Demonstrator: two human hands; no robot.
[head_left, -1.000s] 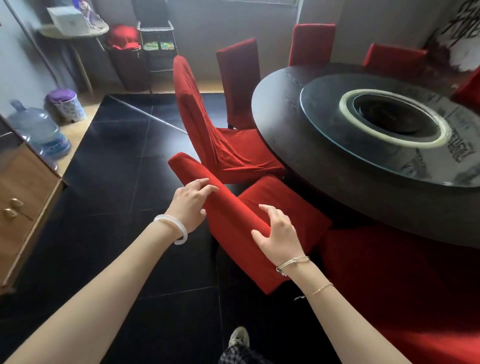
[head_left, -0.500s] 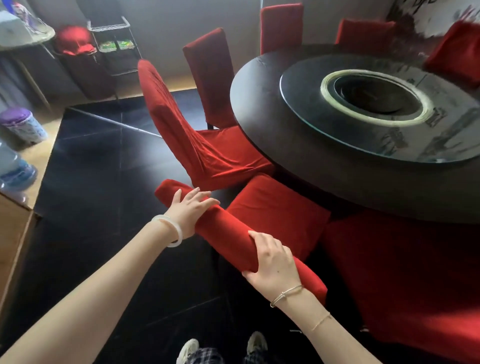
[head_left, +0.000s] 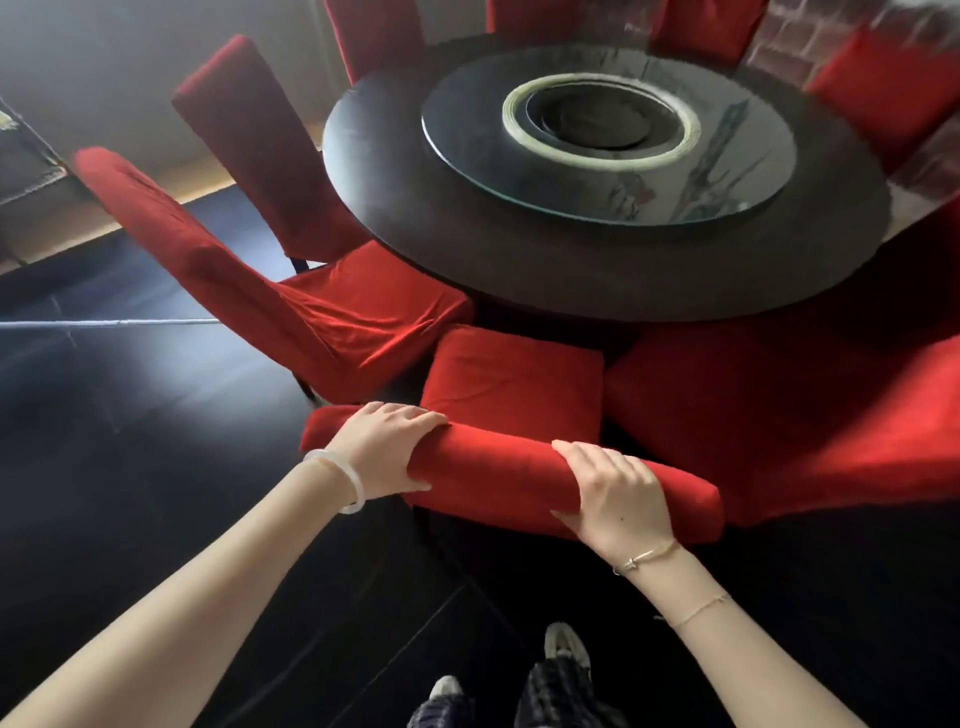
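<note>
On the dark floor (head_left: 130, 441), beside the round black table (head_left: 457, 228), we hold the red-covered chair (head_left: 514, 374) by its backrest top. Our left hand (head_left: 384, 449) and right hand (head_left: 615, 496) both curl over it, and its seat faces the table.

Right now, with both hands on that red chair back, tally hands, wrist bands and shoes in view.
Hands, both in a grip on the chair back: 2, left hand, right hand
Wrist bands: 3, white bangle, clasp bracelet, thin chain
Shoes: 2, left shoe, right shoe
Total: 7
</note>
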